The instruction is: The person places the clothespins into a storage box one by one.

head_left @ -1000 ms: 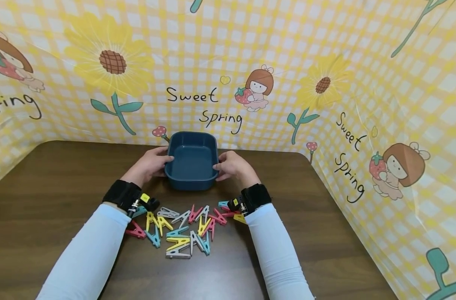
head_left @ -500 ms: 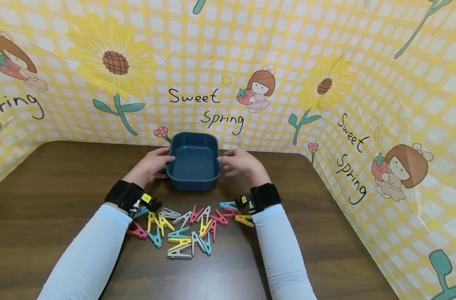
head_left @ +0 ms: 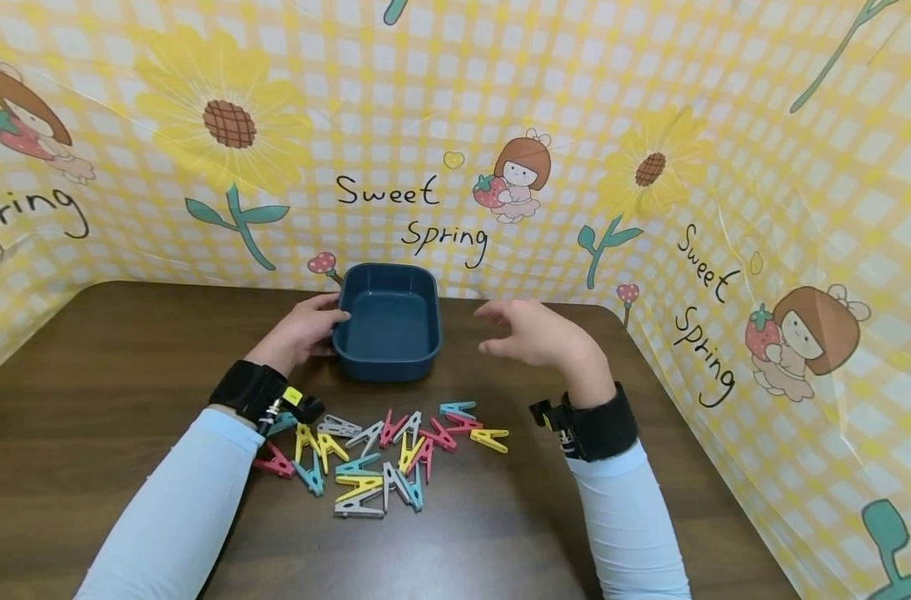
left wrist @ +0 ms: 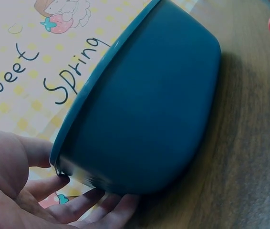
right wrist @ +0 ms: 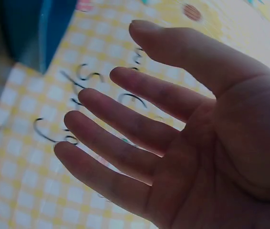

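A dark blue plastic bin [head_left: 391,321] stands at the back of the brown table, its inside bare. My left hand [head_left: 305,329] grips it at the left side, thumb over the rim and fingers against the outer wall, as the left wrist view also shows with the bin's side [left wrist: 144,105] close up. To the right of the bin, my right hand [head_left: 533,333] is apart from it, over the table. The right wrist view shows that hand's fingers [right wrist: 130,114] spread and relaxed, holding nothing.
Several clothespins in red, yellow, blue and grey, including a yellow clothespin [head_left: 489,439] at the right end, lie scattered on the table [head_left: 162,350] in front of the bin. A yellow checked cloth [head_left: 395,108] walls the back and right side.
My right hand has let go of the bin's right side and moved off to the right. The left hand and the bin stay about where they were.
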The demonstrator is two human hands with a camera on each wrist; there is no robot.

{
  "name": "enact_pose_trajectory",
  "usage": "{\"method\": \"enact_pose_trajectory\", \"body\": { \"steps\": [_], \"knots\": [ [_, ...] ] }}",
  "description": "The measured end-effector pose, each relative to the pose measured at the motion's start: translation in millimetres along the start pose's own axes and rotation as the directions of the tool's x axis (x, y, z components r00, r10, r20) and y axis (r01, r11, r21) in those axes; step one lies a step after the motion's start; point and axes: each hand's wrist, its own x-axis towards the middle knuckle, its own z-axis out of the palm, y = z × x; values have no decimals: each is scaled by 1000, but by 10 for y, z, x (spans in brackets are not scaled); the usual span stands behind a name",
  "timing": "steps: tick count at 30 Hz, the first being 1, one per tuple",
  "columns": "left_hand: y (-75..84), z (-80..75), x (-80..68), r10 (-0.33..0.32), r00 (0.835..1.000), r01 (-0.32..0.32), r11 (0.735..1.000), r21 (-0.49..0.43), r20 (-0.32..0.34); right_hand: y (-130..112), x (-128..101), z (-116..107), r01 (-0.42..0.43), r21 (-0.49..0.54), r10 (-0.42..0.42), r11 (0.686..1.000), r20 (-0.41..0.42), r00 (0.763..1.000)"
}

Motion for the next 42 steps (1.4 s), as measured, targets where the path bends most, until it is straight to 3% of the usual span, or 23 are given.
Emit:
{"method": "enact_pose_trajectory", "body": {
  "steps": [8,16,25,42],
  "knots": [
    [1,11,12,0,1000,0,1000,-2,9,178,95,280,36,-74,-30,997,90,996],
    [-6,10,14,1,1000,0,1000,-18,16,172,237,584,-82,-117,106,990,214,971],
    [-20,-4,5,10,1000,-10,1000,3,16,110,306,756,-132,-162,168,978,231,958],
    [-29,-14,24,-9,1000,9,1000,10,13,169,384,811,-107,-189,155,976,264,952]
  ]
}}
